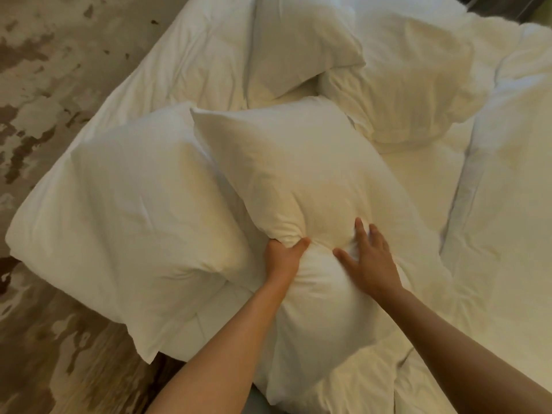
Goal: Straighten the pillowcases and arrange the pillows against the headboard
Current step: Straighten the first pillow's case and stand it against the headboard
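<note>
Head view: the middle pillow (304, 180) lies lengthwise at the centre of the bed, its far corner pointing to 11 o'clock and its near end running off toward 6 o'clock. The left hand (283, 256) is clenched on a bunched fold of its pillowcase, the thumb closing over the gather. Just beside it at 3 o'clock, the right hand (369, 258) lies flat on the same pillow with fingers (360, 228) spread wide, pressing a dent into the fabric.

A second pillow (125, 222) lies at 9 o'clock, touching the middle one along its long side; its outer edge overhangs the bed toward the patterned carpet (38, 100), and its near corner hangs over the floor at 7 o'clock. Two more pillows lie farther up: one (298, 43) at 12 o'clock, the other (412, 82) at 1 o'clock, their corners meeting above the middle pillow. The rumpled duvet (501, 189) fills the side from 2 to 5 o'clock, with open bedding there.
</note>
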### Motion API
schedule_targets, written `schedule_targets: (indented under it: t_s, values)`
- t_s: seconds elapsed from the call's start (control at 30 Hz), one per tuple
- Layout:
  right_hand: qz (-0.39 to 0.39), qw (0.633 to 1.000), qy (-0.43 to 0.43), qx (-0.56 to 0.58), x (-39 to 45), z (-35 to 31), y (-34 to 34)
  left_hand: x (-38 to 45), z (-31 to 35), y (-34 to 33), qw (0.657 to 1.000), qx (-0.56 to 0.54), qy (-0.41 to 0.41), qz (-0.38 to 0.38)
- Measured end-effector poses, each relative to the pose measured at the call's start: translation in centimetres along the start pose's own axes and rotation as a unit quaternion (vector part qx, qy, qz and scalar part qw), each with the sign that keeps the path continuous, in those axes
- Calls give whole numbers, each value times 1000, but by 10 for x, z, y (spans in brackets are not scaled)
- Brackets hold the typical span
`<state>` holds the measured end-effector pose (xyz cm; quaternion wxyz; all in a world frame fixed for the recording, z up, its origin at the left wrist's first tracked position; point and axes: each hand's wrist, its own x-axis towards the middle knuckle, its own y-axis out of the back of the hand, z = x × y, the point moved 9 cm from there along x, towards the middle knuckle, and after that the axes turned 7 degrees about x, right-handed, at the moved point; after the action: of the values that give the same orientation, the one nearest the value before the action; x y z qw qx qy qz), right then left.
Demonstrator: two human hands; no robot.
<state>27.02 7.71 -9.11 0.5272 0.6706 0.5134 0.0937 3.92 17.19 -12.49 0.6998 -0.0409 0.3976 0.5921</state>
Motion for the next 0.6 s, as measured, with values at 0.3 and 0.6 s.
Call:
schedule_targets:
  t_s: [0.3,0.6]
  values:
    - [37,998,36,41,-91,-10,64,-116,116,30,955,181,-232,-30]
    - [207,918,329,76,-145,-106,205,-239,150,40,772,480,-394,-137]
